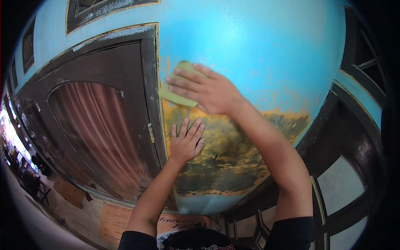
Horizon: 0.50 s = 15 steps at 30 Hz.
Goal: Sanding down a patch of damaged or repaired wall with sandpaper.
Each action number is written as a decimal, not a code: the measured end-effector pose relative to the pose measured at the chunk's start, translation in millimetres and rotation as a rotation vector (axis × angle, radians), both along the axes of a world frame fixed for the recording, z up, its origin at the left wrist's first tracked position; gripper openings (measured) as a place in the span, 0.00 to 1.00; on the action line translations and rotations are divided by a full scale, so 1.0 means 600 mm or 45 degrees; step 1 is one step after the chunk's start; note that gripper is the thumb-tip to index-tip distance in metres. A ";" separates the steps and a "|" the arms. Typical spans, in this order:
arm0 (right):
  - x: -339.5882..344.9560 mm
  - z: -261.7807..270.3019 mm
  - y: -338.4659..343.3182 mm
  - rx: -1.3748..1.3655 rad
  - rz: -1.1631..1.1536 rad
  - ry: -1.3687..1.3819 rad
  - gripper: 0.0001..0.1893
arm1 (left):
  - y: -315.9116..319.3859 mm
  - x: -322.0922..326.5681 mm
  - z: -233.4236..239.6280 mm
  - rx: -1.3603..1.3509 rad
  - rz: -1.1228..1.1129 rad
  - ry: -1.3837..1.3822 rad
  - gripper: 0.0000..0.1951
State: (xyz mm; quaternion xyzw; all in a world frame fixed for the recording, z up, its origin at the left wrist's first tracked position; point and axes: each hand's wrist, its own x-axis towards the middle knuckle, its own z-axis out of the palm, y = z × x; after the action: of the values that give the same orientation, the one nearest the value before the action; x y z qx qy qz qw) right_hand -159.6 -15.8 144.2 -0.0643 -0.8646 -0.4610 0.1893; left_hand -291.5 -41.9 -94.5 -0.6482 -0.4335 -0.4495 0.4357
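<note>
My right hand (pixel 209 89) presses a sheet of yellow-green sandpaper (pixel 179 97) flat on a painted wall (pixel 250 62), close to the door frame. The sheet sticks out past the fingertips and below the palm; its far side is hidden under the hand. Lower down, my left hand (pixel 186 140) rests on the wall with its fingers spread and nothing in it. Around and below both hands the blue paint gives way to a worn patch (pixel 228 162) of orange-yellow and dark grey, with ragged edges. Faint orange scratches show in the blue paint above it.
To the left stands a dark wooden door (pixel 125 62) with a curtained glass panel (pixel 93 125) and a metal handle (pixel 151 133). Another dark door (pixel 343 131) is at the right. Printed orange sheets (pixel 115 218) and a brown flat piece (pixel 68 191) lie on the floor.
</note>
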 end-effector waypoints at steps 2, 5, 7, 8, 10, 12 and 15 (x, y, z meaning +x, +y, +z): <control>0.004 0.058 -0.020 0.093 -0.064 0.279 0.38 | 0.001 0.006 0.003 0.019 -0.013 0.019 0.25; -0.003 0.079 -0.030 0.247 -0.200 0.530 0.38 | 0.000 0.007 0.006 0.009 -0.019 0.017 0.25; -0.018 0.044 -0.025 0.165 -0.105 0.398 0.38 | -0.003 0.000 0.006 0.012 -0.010 0.023 0.25; -0.020 0.032 -0.018 0.088 -0.022 0.260 0.39 | -0.002 0.002 0.008 0.010 -0.010 0.022 0.25; -0.023 0.033 -0.013 0.077 0.022 0.154 0.38 | -0.005 0.004 0.008 0.005 -0.006 0.022 0.25; -0.028 0.060 -0.013 0.122 0.034 0.072 0.37 | -0.008 0.000 0.011 0.004 0.008 0.023 0.24; -0.015 0.137 -0.025 0.306 -0.166 0.531 0.37 | -0.004 0.008 0.015 0.011 -0.040 0.009 0.25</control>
State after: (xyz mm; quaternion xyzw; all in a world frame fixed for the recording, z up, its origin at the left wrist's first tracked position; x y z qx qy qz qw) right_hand -168.7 -30.6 226.2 -0.1909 -0.7399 -0.5484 0.3397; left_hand -286.4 -44.3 -85.4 -0.6546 -0.4198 -0.4558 0.4329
